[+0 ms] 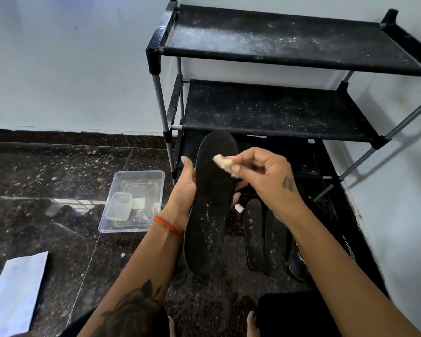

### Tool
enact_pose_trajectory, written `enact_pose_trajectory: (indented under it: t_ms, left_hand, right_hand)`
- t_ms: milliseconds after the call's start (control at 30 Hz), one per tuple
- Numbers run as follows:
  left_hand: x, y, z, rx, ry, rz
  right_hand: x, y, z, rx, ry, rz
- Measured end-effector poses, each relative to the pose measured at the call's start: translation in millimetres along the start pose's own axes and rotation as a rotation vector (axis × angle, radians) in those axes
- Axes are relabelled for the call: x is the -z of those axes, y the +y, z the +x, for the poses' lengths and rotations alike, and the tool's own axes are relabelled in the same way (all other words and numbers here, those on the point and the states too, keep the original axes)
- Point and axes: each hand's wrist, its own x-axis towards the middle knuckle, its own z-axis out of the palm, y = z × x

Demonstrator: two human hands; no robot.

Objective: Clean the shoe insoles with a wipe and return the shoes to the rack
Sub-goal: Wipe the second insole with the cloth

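Wiping an insole in front of the rack

Gripping the black insole (213, 205) from behind, the left hand (184, 188) holds it upright in front of the rack (277, 110), thumb at one edge, fingertips at the other. The right hand (265, 177) pinches a crumpled beige wipe (223, 162) against the upper part of the insole. Two more insoles (264, 237) lie on the floor (58, 171) below.
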Motion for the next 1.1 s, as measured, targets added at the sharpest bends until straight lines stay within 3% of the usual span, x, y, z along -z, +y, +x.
enact_pose_trajectory:
  t_ms: [67, 233, 400, 500, 567, 633, 700, 833, 967, 1100]
  left_hand:
    - [-1, -1, -3, 0.032, -0.054, -0.006]
    - [3, -5, 1, 0.001, -0.061, 0.0]
    - [8, -4, 6, -0.017, -0.041, 0.024]
    - [9, -3, 7, 0.006, -0.062, 0.02]
    - [7, -2, 5, 0.04, -0.104, -0.011]
    - [8, -2, 5, 0.038, -0.123, -0.086]
    - [8, -3, 4, 0.022, -0.125, -0.122]
    - [3, -3, 0, 0.009, -0.122, -0.048]
    - [3, -6, 2, -0.022, -0.139, -0.044]
    - [4, -11, 2, 0.066, -0.151, -0.013]
  right_hand:
    - [-2, 7, 1, 0.031, 0.108, -0.208]
    - [-20, 11, -5, 0.106, -0.042, -0.505]
    - [-21, -1, -11, 0.112, -0.212, -0.399]
    - [-11, -13, -11, -0.048, -0.354, -0.191]
    - [-2, -18, -9, -0.178, -0.258, 0.095]
    - [6, -17, -5, -0.246, -0.046, 0.256]
    - [10, -12, -3, -0.278, 0.068, 0.225]
    - [2, -6, -5, -0.379, 0.023, 0.25]
    - [-1, 2, 3, -0.334, 0.193, 0.23]
    - [1, 10, 8, -0.268, 0.32, 0.16]
